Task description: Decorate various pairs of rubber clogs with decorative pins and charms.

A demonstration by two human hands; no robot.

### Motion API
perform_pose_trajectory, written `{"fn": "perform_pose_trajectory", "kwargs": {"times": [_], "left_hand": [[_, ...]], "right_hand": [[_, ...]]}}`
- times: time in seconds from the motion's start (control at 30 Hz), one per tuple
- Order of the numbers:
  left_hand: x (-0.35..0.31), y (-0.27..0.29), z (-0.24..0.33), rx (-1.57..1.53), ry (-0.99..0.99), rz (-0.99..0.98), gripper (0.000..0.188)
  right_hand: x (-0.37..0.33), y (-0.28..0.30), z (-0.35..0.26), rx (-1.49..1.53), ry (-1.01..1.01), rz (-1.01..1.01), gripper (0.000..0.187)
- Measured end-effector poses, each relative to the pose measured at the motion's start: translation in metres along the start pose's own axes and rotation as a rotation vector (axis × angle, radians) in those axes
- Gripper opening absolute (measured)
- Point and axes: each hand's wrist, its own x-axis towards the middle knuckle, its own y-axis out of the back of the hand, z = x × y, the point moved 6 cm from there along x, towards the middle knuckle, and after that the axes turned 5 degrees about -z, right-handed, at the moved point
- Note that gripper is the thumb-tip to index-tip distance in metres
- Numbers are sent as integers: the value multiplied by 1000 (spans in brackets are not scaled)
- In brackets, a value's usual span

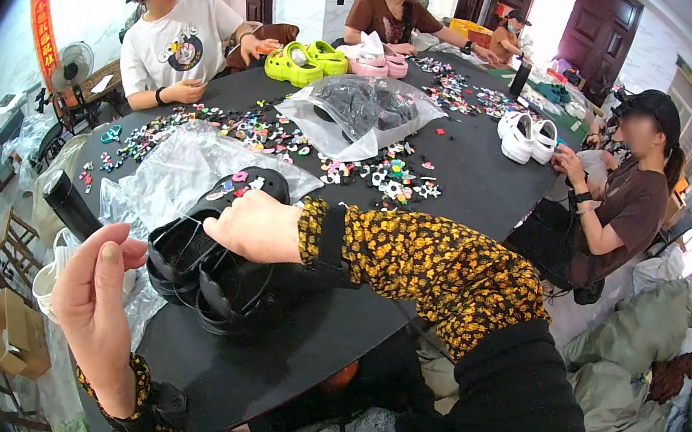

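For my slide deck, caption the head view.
Right hand grips a black clog; left hand open beside it.

Head camera looks down, close, across the black table (471,180), rim perhaps distorted.

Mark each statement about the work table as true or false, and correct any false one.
1. The right hand rests on a black clog. True.
2. The left hand grips a white clog. False: it is open, holding nothing.
3. The green clogs sit at the table's far side. True.
4. The small charms are packed in a box. False: they lie loose on the tabletop.
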Motion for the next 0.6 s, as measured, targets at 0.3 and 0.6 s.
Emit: {"fn": "perform_pose_trajectory", "kwargs": {"times": [0.3,0.6], "left_hand": [[-2,-4,-3,1,-7,-32,24],[-2,-35,-20,2,72,-160,21]], "right_hand": [[-78,69,23,-102,-104,21,10],[-202,75,136,-364,-405,-170,14]]}}
